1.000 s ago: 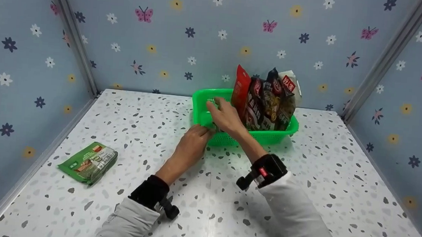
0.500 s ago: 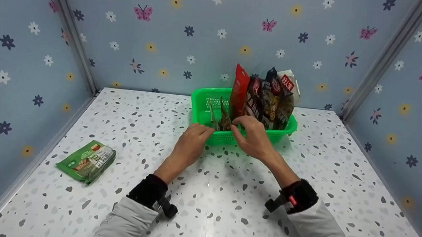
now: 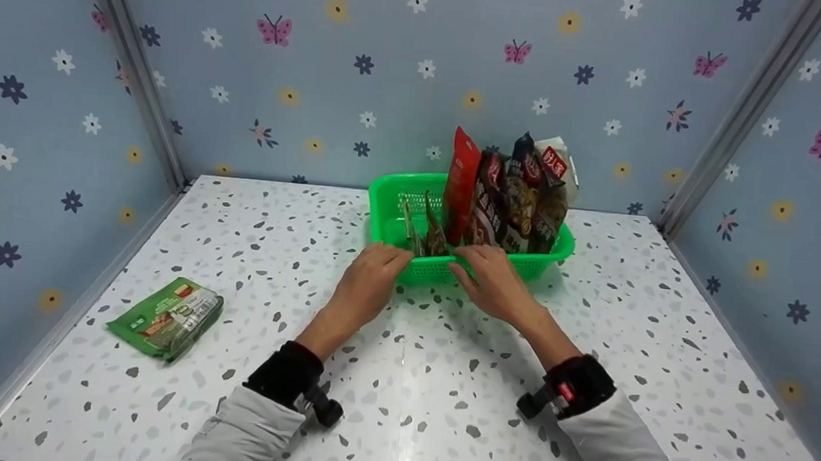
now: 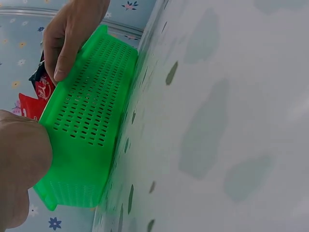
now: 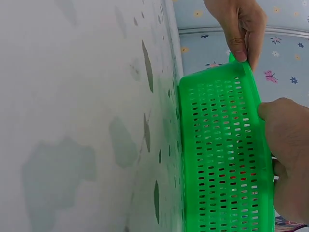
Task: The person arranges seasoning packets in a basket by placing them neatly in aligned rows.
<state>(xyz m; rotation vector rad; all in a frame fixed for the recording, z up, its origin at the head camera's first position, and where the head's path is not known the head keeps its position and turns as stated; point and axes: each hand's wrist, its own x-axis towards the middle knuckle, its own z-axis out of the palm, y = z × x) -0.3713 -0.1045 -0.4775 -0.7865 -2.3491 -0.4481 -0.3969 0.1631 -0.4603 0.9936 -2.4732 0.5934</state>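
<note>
A green plastic basket [image 3: 444,270] with a slotted wall stands on the speckled table near the back wall. My left hand [image 3: 368,278] grips its rim at the near left corner, thumb outside. Farther right along the front rim, my right hand [image 3: 498,285] holds the edge, its thumb on the outer wall and its fingers over the top. Upright in the basket are a red packet [image 3: 461,183], several dark food packets [image 3: 520,202] and a white packet with a red label [image 3: 566,166]. Two thin packets [image 3: 434,234] stand edge-on at the left, their lower parts hidden.
A green food packet [image 3: 173,318] lies flat on the white speckled tabletop [image 3: 292,250] at the left. A flowered back wall [image 3: 393,75] rises right behind the basket, and side walls border the table.
My right hand has come out from over the basket's left part, moved right and toward me, and settled on the front rim. The thin packets now show. My left hand stays at the corner.
</note>
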